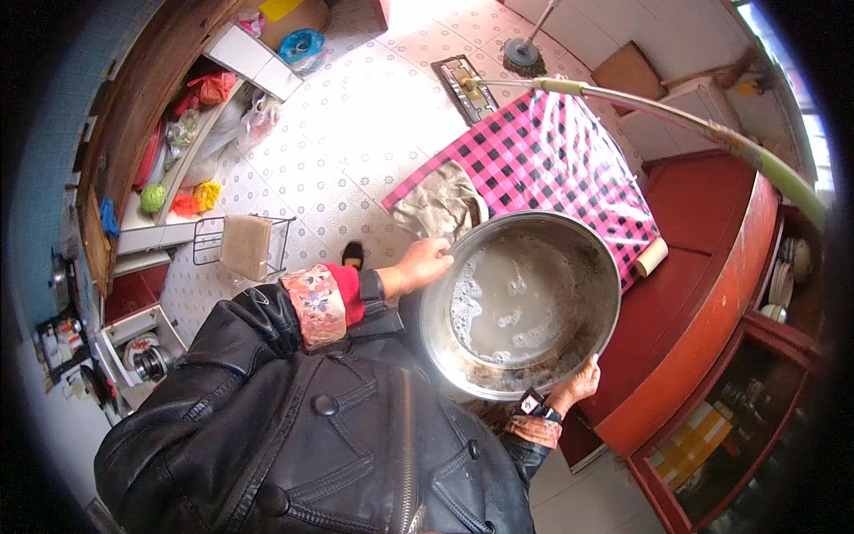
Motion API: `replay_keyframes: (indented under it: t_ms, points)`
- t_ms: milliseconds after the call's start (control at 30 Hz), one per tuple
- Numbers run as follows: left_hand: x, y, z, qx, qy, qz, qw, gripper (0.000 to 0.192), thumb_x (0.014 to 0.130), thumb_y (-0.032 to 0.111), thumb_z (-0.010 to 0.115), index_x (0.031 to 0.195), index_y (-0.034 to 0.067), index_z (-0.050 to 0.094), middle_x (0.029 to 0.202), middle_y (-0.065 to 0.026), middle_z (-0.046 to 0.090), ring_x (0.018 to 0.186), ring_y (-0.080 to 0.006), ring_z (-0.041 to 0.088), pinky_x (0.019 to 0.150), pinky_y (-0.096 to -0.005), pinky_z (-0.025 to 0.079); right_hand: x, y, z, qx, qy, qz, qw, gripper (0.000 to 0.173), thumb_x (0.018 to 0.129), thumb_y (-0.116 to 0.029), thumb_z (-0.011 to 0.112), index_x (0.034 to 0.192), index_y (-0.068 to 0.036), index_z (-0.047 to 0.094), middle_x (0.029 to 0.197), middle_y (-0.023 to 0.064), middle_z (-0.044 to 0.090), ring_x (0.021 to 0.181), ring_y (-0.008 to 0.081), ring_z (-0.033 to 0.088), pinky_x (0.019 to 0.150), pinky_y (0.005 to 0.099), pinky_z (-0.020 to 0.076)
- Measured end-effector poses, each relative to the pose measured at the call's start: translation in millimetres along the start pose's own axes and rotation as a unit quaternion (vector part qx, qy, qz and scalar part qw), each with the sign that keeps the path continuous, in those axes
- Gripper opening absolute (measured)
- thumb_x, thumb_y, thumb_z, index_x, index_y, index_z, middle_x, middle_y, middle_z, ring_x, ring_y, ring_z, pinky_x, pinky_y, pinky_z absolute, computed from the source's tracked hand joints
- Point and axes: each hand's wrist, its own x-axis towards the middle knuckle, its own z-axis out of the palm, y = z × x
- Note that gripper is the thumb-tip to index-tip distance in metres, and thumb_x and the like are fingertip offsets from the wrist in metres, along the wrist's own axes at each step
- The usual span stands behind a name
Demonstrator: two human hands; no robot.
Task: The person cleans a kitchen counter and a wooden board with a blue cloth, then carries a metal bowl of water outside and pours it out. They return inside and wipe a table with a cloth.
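Note:
A large round metal basin [597, 287] is held up in front of my body. Cloudy water [504, 330] with patches of white suds covers its bottom. My left hand [420, 263] grips the rim on the upper left side. On the lower right, my right hand [577, 386] grips the same rim, with its fingers partly hidden. Just beyond the basin, a crumpled beige cloth [440, 203] lies on the corner of a pink-and-black checked table cover [534, 160]. The basin hides the near part of that cover.
A flat mop [466, 87] has its long pole [667, 113] slanting over the table. Behind it stands a broom [524, 59]. To the right is a red wooden cabinet [700, 294]; to the left, a wire rack [277, 250] and a shelf [190, 150] with plastic bags.

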Motion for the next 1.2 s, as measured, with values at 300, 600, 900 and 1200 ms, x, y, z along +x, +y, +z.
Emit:
replay_keyframes:
  t_ms: [300,600,900,1200]
  points:
    - [8,1,-111,-0.065,0.000,0.055,0.996,0.026,0.078,0.022,0.055,0.088,-0.001,0.056,0.072,-0.0117,0.057,0.066,-0.0183,0.053,0.061,-0.0321,0.042,-46,-88,73,0.050,-0.057,-0.024,0.997,0.019,0.085,-0.019,0.054,0.081,-0.001,0.058,0.075,-0.0002,0.055,0.069,0.0105,0.048,0.065,0.0252,0.0418]
    - [80,5,-330,-0.010,0.012,0.096,0.995,0.023,0.076,0.019,0.057,0.088,0.000,0.056,0.073,-0.0158,0.057,0.065,-0.0223,0.056,0.060,-0.0322,0.044,-129,-161,247,0.115,-0.118,-0.033,0.986,0.021,0.086,-0.019,0.050,0.082,0.000,0.058,0.075,0.0031,0.057,0.067,0.0123,0.052,0.063,0.0261,0.0440]
    - [154,0,-493,-0.043,0.140,0.094,0.985,0.017,0.076,0.015,0.058,0.074,-0.001,0.052,0.060,-0.0073,0.049,0.055,-0.0142,0.046,0.054,-0.0287,0.039,-127,-231,457,0.192,-0.204,0.010,0.960,0.015,0.085,-0.015,0.053,0.082,-0.002,0.059,0.079,0.0053,0.061,0.069,0.0148,0.056,0.065,0.0258,0.0456]
    - [307,5,-592,-0.122,0.192,0.057,0.972,0.018,0.080,0.018,0.056,0.069,0.006,0.049,0.061,0.0033,0.044,0.054,-0.0052,0.041,0.044,-0.0216,0.034,-30,-307,688,0.147,-0.236,-0.018,0.960,0.011,0.082,-0.014,0.059,0.081,-0.003,0.060,0.076,0.0005,0.059,0.067,0.0088,0.053,0.065,0.0220,0.0433]
